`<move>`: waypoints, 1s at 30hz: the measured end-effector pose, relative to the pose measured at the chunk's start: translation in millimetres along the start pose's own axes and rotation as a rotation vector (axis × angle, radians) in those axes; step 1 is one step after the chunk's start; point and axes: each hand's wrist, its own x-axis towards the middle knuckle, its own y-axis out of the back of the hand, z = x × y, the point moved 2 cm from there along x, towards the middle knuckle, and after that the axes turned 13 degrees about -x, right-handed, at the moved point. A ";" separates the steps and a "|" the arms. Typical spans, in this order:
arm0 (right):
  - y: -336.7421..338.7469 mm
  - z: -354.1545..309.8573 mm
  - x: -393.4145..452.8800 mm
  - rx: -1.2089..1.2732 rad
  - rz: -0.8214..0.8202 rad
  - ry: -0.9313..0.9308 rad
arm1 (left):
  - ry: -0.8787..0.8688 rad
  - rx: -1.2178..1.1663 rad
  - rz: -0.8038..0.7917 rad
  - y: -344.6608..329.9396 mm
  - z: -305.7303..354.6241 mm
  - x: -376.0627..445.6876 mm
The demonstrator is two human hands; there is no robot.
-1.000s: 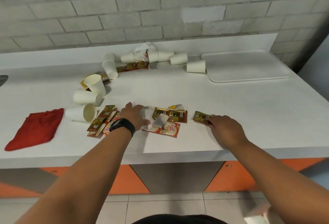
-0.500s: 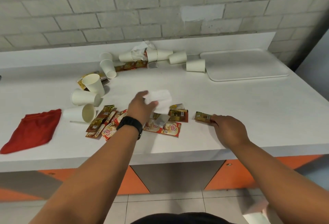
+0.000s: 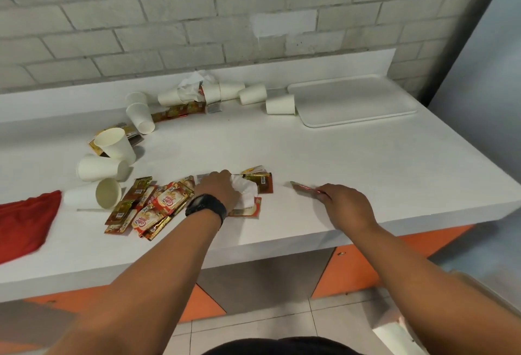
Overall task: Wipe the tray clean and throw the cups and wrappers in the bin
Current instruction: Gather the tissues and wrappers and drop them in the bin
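Tray (image 3: 352, 101) bare; left fingers (image 3: 222, 182) clutching napkin (image 3: 246, 192), right fingers (image 3: 328, 194) pinching wrapper (image 3: 303, 187).

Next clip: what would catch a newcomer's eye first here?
The litter: glossy red and gold wrappers heaped at the counter's front, with white paper cups tipped over in an arc behind them. The left hand grips a white tissue over that heap, and the right hand pinches a single wrapper. The red cloth lies far left.

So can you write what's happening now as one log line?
step: gathering wrappers | left hand: holds white tissue over wrappers | right hand: pinches gold wrapper | cups: on counter | tray: bare
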 end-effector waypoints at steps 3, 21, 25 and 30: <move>7.7 14.6 -8.2 0.161 0.000 -0.071 | -0.034 -0.136 0.053 1.7 9.0 -2.8; 33.9 250.8 -127.4 1.129 0.011 -0.721 | -0.400 -0.604 -0.259 -119.1 288.2 -121.4; -8.4 296.7 -178.6 1.154 -0.109 -0.996 | -0.417 -0.610 -0.416 -170.2 319.9 -137.2; -71.5 363.6 -244.1 1.055 -0.277 -1.233 | -0.244 -0.541 -0.692 -271.7 353.9 -157.5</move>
